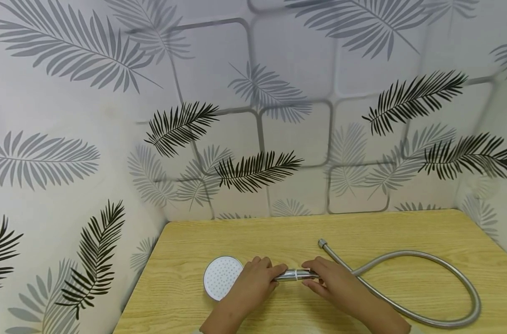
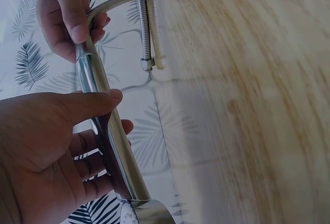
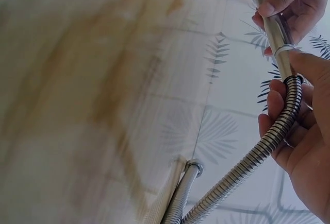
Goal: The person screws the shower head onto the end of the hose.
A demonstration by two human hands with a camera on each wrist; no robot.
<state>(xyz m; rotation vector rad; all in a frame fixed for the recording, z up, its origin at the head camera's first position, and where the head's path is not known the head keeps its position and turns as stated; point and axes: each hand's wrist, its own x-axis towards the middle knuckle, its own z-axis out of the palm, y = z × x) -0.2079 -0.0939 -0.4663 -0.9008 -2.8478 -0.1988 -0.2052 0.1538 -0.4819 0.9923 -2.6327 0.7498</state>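
A chrome shower head (image 1: 222,277) with a round white spray face is held above the wooden table, its handle (image 2: 119,147) pointing right. My left hand (image 1: 253,285) grips that handle, thumb on one side and fingers on the other. At the handle's end, my right hand (image 1: 337,283) pinches the smooth metal connector (image 3: 284,62) of a ribbed metal hose (image 3: 258,154). Connector and handle meet end to end in line, with a thin pale ring at the joint. Whether the threads are engaged cannot be seen.
The hose loops across the right side of the wooden table (image 1: 186,246) and crosses itself. Its free end, a hex nut (image 1: 322,242), lies behind my right hand. A wall with a leaf pattern (image 1: 295,139) rises behind the table's far edge.
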